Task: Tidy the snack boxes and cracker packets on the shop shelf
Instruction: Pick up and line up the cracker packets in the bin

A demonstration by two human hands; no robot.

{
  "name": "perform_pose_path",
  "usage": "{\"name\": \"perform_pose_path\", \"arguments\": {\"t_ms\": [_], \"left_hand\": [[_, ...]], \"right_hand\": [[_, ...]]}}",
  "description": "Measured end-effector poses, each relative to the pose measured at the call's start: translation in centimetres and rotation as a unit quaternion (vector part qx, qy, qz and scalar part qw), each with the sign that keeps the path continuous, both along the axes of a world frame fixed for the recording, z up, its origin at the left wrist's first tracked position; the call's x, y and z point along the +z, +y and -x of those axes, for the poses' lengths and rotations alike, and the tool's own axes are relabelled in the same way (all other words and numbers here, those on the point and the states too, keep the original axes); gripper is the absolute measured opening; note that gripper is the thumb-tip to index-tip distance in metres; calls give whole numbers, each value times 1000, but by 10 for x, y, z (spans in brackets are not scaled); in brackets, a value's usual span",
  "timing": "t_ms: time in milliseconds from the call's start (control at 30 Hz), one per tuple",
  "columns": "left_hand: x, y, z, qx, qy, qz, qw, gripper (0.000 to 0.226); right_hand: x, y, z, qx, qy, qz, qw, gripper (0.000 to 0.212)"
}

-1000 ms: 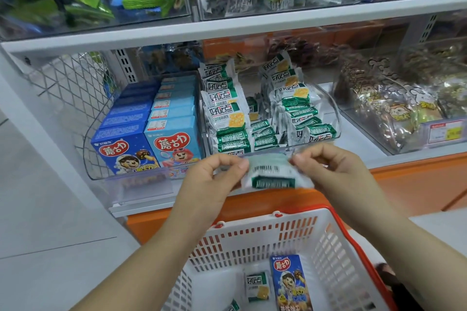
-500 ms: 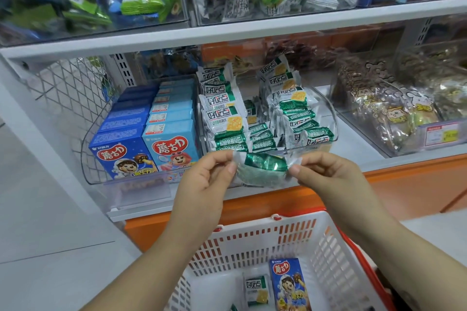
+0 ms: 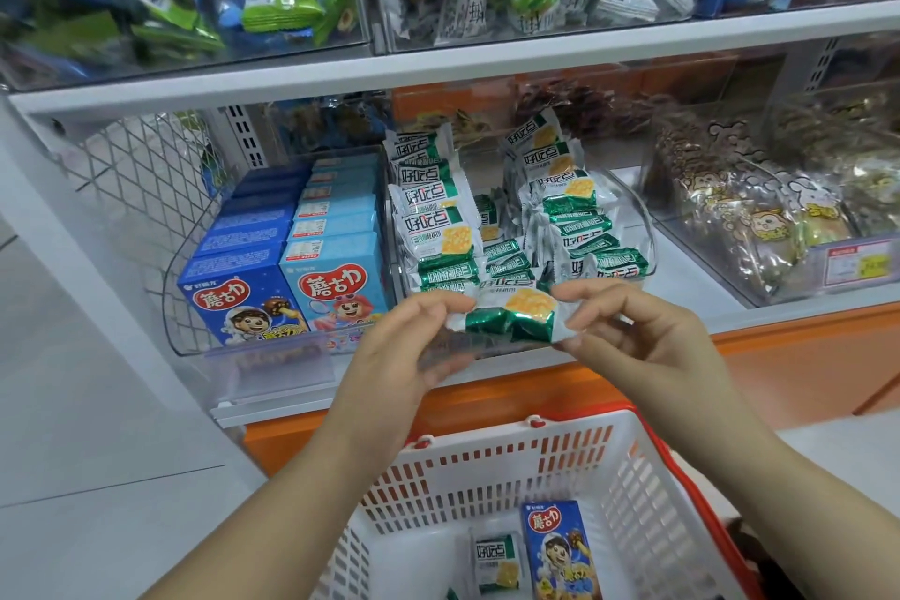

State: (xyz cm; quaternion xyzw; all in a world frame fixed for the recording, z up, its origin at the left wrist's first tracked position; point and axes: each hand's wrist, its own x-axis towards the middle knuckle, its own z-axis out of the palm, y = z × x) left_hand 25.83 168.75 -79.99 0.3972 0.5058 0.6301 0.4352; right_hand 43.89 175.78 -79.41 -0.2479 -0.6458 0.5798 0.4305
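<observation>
A green-and-white cracker packet (image 3: 516, 316) is held flat in front of the shelf edge, printed side up. My left hand (image 3: 414, 341) pinches its left end and my right hand (image 3: 628, 331) pinches its right end. Just behind it, several like cracker packets (image 3: 438, 229) stand in rows inside a clear bin (image 3: 645, 239). To their left, dark blue snack boxes (image 3: 243, 302) and light blue snack boxes (image 3: 336, 292) sit in two rows in another clear bin. Below, a white basket (image 3: 633, 492) holds one cracker packet (image 3: 496, 560) and one blue snack box (image 3: 560, 551).
A clear bin of brown cartoon-printed snack bags (image 3: 759, 219) stands right of the crackers. The upper shelf (image 3: 487, 59) carries clear bins of mixed wrapped sweets. A wire mesh side panel (image 3: 131, 180) closes the shelf's left end. An orange base (image 3: 803, 356) runs under the shelf.
The packet held between both hands has been turned over: its barcode side showed a second ago, now the printed front with the cracker picture faces up. The hands stayed in front of the cracker bin.
</observation>
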Motion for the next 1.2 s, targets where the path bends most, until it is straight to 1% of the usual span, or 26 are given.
{"name": "perform_pose_path", "arguments": {"t_ms": [33, 67, 100, 167, 233, 300, 333, 367, 433, 467, 533, 633, 700, 767, 833, 933, 1000, 1100, 1133, 1200], "left_hand": [[1, 1, 0, -7, -42, 7, 999, 29], [1, 1, -1, -6, -58, 11, 998, 21], [0, 1, -2, 2, -56, 15, 998, 18], [-6, 2, 0, 24, -16, 18, 999, 23], [-7, 2, 1, 25, 40, 17, 999, 31], [-5, 0, 0, 16, 69, 14, 997, 40], [-2, -1, -2, 13, 74, 7, 997, 44], [-1, -2, -4, 11, 82, 1, 997, 48], [-1, -4, -7, 4, 113, -7, 994, 53], [-1, -5, -9, -2, 134, -7, 991, 56], [0, -6, -10, -7, 190, 5, 982, 58], [7, -2, -6, 5, 298, 20, 954, 41], [17, 6, -2, 21, 355, 6, 935, 31], [33, 15, 1, 16, 399, -14, 917, 27], [51, 26, 0, -2, 450, -29, 892, 28], [72, 49, -1, -17, 529, -36, 848, 39], [78, 68, 0, -16, 548, -37, 836, 36], [83, 101, 3, 36, 552, -5, 833, 28], [83, 112, 4, 55, 545, 12, 836, 26], [83, 135, 4, 80, 518, 43, 851, 25]], "right_hand": [[0, -1, -1, 6, -23, -35, 999, 20], [0, -3, -1, 7, -49, -68, 996, 25], [-1, -3, -2, 8, -72, -92, 993, 29], [-5, -3, -2, 13, -91, -101, 991, 31], [-5, -3, -1, 16, -74, -76, 994, 22], [-3, -2, 0, 15, -27, -16, 999, 21], [-2, -1, 1, 14, -11, 15, 1000, 25], [-2, 0, 2, 8, -12, 35, 999, 34], [-4, 4, 5, -9, -29, 46, 998, 52], [-4, 6, 7, -15, -34, 41, 998, 53], [-3, 9, 10, -17, -43, 23, 999, 45], [9, 15, 10, -3, -65, -35, 997, 28], [19, 21, 10, 6, -84, -80, 993, 26], [30, 31, 11, 6, -89, -113, 990, 28], [38, 42, 11, 13, -74, -129, 989, 28], [48, 62, 11, 5, -71, -160, 985, 30], [51, 80, 12, -23, -95, -187, 977, 30], [49, 114, 9, -95, -149, -203, 963, 21], [48, 125, 7, -115, -180, -208, 954, 18], [42, 147, 4, -134, -246, -228, 932, 21]]}}
